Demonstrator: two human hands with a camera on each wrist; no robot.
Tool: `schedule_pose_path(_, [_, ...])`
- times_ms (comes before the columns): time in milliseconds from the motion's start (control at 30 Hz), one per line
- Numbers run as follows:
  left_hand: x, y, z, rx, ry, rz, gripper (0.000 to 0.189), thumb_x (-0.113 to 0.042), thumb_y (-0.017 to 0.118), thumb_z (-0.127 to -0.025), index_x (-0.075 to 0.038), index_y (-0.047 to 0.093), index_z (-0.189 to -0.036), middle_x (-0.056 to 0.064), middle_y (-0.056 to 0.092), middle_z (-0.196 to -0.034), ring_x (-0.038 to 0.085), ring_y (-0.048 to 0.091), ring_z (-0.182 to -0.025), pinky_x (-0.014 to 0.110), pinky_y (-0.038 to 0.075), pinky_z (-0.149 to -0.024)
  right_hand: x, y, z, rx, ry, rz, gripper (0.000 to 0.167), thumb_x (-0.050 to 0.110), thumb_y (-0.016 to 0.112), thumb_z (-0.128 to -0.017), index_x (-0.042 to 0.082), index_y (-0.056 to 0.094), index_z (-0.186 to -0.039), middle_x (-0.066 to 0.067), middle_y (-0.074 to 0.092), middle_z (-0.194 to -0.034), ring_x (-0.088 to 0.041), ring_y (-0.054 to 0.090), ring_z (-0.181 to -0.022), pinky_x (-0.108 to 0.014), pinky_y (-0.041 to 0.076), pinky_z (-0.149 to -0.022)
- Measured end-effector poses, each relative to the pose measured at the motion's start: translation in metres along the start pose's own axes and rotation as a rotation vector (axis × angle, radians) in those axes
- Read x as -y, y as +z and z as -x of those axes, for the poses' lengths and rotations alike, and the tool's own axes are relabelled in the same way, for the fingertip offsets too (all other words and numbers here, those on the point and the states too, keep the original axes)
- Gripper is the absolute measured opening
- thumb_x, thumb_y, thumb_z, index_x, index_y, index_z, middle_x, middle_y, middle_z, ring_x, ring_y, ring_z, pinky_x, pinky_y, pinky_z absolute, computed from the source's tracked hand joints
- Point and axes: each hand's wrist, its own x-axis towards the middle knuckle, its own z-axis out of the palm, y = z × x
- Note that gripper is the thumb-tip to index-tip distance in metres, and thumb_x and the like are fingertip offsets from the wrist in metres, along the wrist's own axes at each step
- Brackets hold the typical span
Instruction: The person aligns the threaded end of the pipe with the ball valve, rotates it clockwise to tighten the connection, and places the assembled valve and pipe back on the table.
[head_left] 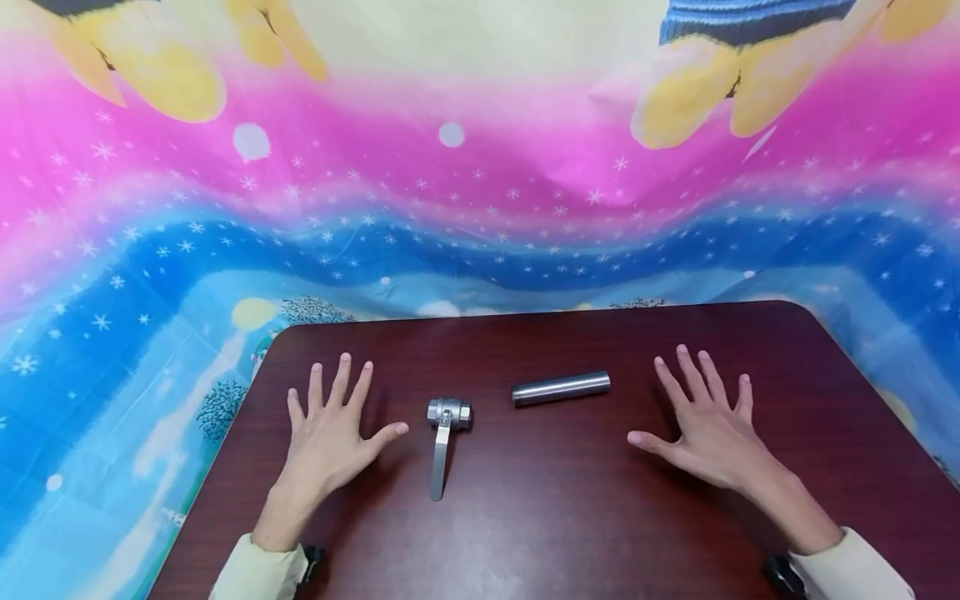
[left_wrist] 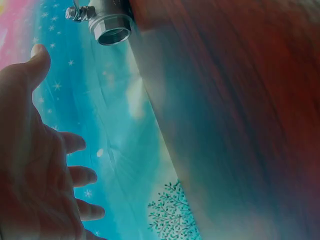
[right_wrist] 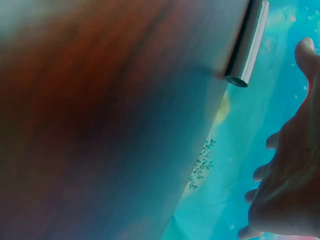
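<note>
A metal ball valve (head_left: 448, 417) with a flat lever handle lies on the dark table, its lever pointing toward the person. To its right is a steel tube (head_left: 561, 388), lying slightly slanted. My left hand (head_left: 326, 442), palm down with fingers spread, is left of the valve, the thumb nearest to it. On the far right my right hand (head_left: 712, 433) also has its fingers spread, its thumb toward the tube. Neither hand holds anything. The left wrist view shows the valve's threaded end (left_wrist: 113, 35); in the right wrist view the tube's end (right_wrist: 237, 81) looks hollow.
The reddish-brown table (head_left: 495, 533) has rounded far corners. Behind and beside it hangs a colourful cloth (head_left: 480, 192) with snowflakes and cartoon figures. Pale sleeves (head_left: 258, 571) and dark wrist straps show at both wrists.
</note>
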Motion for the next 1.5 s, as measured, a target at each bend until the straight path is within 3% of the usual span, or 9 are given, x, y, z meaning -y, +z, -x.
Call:
schedule_pose_path(600, [-0.018,0.007,-0.013,0.006,0.067,0.002,0.111,-0.081,0.063,-0.088,-0.023,0.021,-0.173,0.014,0.010,-0.182,0.052,0.001,-0.165,0.082,0.006,-0.126,0.027,0.006,-0.026,0.041,-0.093,0.000,0.117,0.081,0.065,-0.089,0.015,0.017,-0.173,-0.020,0.004,-0.181,-0.047,0.001,-0.166,-0.089,-0.001,-0.118])
schedule_pose_path(1233, [-0.030,0.013,-0.025,0.053,0.159,0.044,0.102,-0.071,0.067,-0.094,-0.021,0.024,-0.172,0.014,0.016,-0.181,0.052,0.012,-0.164,0.078,0.022,-0.126,0.045,0.012,-0.052,0.065,-0.181,-0.058,0.108,0.066,0.074,-0.092,0.014,0.024,-0.172,-0.018,0.016,-0.180,-0.047,0.011,-0.165,-0.085,0.004,-0.122])
schedule_pose_path(1500, [-0.030,0.015,-0.026,0.127,0.271,0.124,0.091,-0.057,0.068,-0.100,-0.016,0.028,-0.171,0.016,0.022,-0.179,0.053,0.019,-0.162,0.072,0.031,-0.126,0.050,0.017,-0.059,0.114,-0.216,-0.113,0.099,0.054,0.078,-0.094,0.010,0.032,-0.169,-0.020,0.024,-0.177,-0.047,0.016,-0.163,-0.080,0.011,-0.125])
